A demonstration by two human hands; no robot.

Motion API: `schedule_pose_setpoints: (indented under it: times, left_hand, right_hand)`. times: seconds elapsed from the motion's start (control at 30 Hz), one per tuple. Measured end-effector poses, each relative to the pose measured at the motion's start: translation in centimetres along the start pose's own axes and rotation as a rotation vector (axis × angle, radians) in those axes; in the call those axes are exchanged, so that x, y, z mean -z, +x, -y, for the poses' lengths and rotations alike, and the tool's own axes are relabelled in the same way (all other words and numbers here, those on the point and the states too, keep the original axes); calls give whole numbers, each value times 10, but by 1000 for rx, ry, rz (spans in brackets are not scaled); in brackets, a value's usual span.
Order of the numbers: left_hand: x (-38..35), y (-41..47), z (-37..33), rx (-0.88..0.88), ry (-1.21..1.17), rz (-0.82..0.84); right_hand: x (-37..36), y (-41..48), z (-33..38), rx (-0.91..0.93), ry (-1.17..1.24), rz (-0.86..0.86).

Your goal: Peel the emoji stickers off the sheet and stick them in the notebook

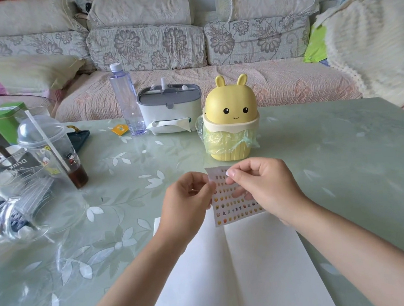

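One notebook [233, 274], one sticker sheet [237, 211]

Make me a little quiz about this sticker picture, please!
1. True or false: nobody is holding the sticker sheet.
2. What stands just beyond the sheet? A. a yellow bunny bin B. a red teapot C. a toy car
3. Fill in: the open notebook's pages are ____.
Key: 1. False, the left hand and the right hand both pinch it. 2. A. 3. Blank.
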State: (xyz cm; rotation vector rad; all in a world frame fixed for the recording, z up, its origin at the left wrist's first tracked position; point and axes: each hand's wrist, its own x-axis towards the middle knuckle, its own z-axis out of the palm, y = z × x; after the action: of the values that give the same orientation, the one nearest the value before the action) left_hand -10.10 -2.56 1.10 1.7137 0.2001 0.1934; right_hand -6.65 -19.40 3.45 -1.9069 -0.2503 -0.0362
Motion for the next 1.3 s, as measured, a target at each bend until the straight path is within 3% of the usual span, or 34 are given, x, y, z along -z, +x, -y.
schedule_pose_setpoints:
  times: [0.1,0.17,0.27,0.37,0.47,0.53,0.67,0.77,0.87,1.0,1.2,1.3]
  left_hand:
    - [2,9,8,49,127,-127]
    - [5,14,15,57,340,-181]
    - [10,16,28,-103,704,-173]
    - [7,17,30,-406,921,35]
    - [-2,13,35,-443,1023,350]
    - [-6,13,42,-396,1108,372]
    - [-8,16,44,-286,1132,356]
    - [-9,15,44,-285,1143,349]
    - [-9,15,44,-283,1142,350]
    - [-9,14,45,-274,1147,362]
    - [-8,12,45,-275,1150,361]
    - [-7,11,45,-270,1150,359]
  right_hand:
    - [7,2,-10,17,-168,-66]
    - [12,3,-20,37,-349,-73]
    - [16,0,-34,42,-517,-39]
    - [21,-3,-46,32,-600,-11]
    - [25,-2,-54,39,-666,0]
    - [27,-3,-56,49,-691,13]
    - [21,-6,-64,222,-825,26]
    - [16,-5,-74,425,-862,-8]
    - [12,-2,-81,509,-892,-15]
    - [11,1,-82,502,-880,29]
    - [18,0,-70,402,-1012,255]
    - [21,-9,-71,416,-1023,246]
